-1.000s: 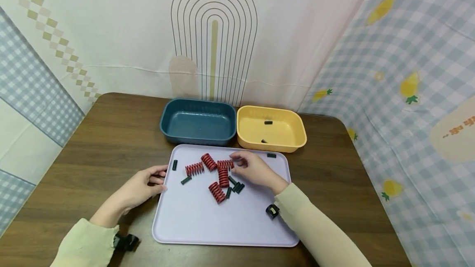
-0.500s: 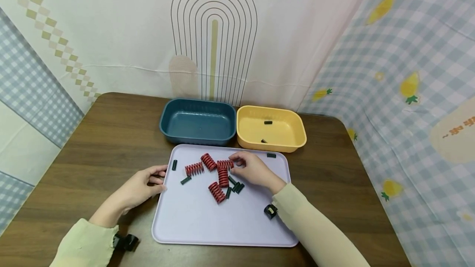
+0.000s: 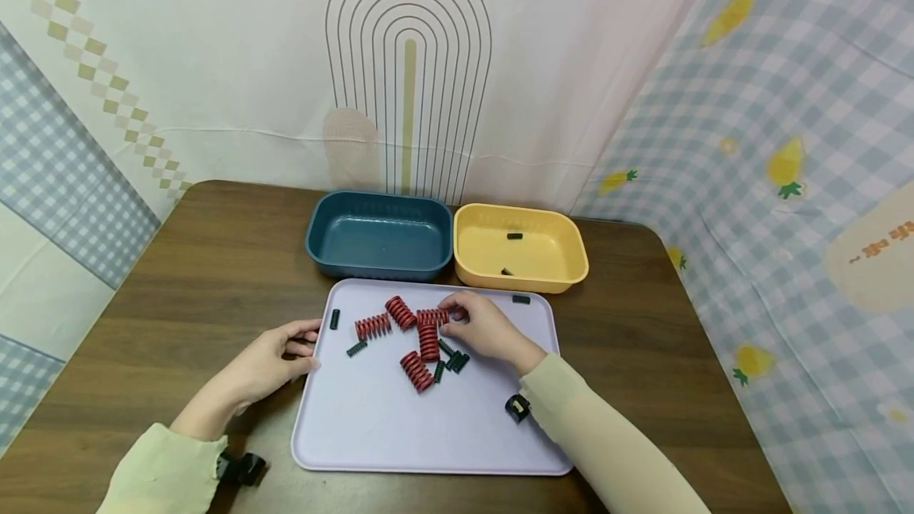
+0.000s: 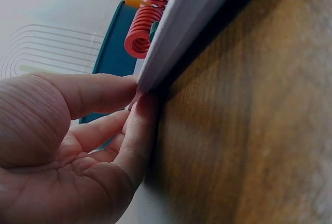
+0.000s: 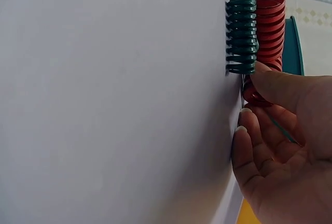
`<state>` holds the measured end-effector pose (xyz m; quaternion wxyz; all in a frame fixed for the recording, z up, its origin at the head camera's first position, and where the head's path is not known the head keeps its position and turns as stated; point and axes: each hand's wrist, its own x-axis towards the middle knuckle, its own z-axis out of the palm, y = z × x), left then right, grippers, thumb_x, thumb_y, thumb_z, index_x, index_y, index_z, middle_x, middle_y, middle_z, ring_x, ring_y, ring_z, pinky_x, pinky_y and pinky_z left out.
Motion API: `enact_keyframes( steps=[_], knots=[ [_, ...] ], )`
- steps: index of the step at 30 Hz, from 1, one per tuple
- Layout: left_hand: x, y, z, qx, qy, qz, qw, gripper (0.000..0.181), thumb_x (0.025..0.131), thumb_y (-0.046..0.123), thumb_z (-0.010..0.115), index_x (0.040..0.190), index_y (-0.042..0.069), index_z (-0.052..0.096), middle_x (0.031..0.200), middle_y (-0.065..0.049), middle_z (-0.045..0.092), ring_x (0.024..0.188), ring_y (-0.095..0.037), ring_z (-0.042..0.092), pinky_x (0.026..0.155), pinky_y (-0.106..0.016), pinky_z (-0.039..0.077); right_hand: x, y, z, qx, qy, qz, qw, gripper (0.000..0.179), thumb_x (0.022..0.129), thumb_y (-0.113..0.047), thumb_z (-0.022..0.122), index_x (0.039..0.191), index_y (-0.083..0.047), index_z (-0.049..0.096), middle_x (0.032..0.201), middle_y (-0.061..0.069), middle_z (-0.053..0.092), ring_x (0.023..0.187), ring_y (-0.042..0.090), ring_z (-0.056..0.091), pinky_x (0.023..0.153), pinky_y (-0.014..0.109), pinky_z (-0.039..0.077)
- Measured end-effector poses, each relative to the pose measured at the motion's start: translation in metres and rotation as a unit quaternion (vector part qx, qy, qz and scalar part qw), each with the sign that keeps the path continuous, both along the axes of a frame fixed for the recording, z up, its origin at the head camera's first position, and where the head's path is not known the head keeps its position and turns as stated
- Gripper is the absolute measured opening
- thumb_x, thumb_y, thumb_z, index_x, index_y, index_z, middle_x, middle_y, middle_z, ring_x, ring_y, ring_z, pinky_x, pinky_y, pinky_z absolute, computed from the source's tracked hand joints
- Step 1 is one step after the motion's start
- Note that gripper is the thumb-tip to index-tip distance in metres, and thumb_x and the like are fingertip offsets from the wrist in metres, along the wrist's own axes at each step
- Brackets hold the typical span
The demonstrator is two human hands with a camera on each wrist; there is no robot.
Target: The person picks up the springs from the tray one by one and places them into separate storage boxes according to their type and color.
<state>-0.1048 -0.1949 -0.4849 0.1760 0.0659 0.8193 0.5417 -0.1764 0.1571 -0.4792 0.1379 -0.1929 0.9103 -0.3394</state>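
A pale lilac tray (image 3: pixel 428 435) carries several red coil springs and smaller dark green springs. My left hand (image 3: pixel 267 363) pinches the tray's left rim; in the left wrist view the thumb lies on the rim and a finger lies at its underside. With thumb and fingers, my right hand (image 3: pixel 485 330) grips the right end of a red spring (image 3: pixel 431 316) lying crosswise at the top of the cluster. Just below it lies another red spring (image 3: pixel 428 343). In the right wrist view, green springs (image 5: pixel 241 37) lie beside the thumb, and the fingers partly hide the gripped spring.
Behind the tray stand a dark blue bin (image 3: pixel 382 270) and a yellow bin (image 3: pixel 531 280), side by side. Two small dark springs lie in the yellow one. Single green springs lie near the tray's left edge and top right corner. Cloth hangs behind the wooden table (image 3: pixel 178 276).
My right wrist and forearm have shifted slightly left, while the fingers stay at the red spring. The left hand keeps its place at the tray's rim.
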Motion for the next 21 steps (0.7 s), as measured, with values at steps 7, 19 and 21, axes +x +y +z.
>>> enact_keyframes(
  steps=[7,19,21],
  knots=[
    [0.001,0.001,0.002,0.004,-0.005,0.0,1.0,0.06,0.088,0.003,0.068,0.142,-0.003,0.042,0.125,-0.02,0.053,0.105,-0.028,0.058,0.078,-0.026,0.051,0.001,0.0,-0.001,0.028,0.015,0.0,0.9995,0.02,0.09,-0.023,0.07,0.109,-0.018,0.065,0.099,-0.008,0.058,0.089,0.009,0.055,0.08,0.029,0.047],
    [0.0,0.001,0.004,-0.009,-0.009,0.001,0.9999,0.059,0.088,0.002,0.067,0.141,-0.003,0.042,0.125,-0.019,0.053,0.105,-0.028,0.058,0.079,-0.027,0.051,0.011,0.011,0.004,0.023,0.057,-0.025,0.9978,0.017,0.095,-0.025,0.064,0.11,-0.018,0.062,0.091,-0.007,0.058,0.081,0.009,0.055,0.073,0.03,0.047],
    [0.0,0.0,0.003,-0.012,-0.007,0.001,0.9999,0.058,0.089,0.002,0.067,0.141,-0.003,0.042,0.124,-0.019,0.054,0.104,-0.028,0.058,0.078,-0.027,0.051,0.011,0.013,0.005,0.015,0.066,-0.036,0.9971,0.022,0.094,-0.025,0.065,0.114,-0.015,0.062,0.093,-0.006,0.058,0.083,0.009,0.055,0.075,0.03,0.048]
  ],
)
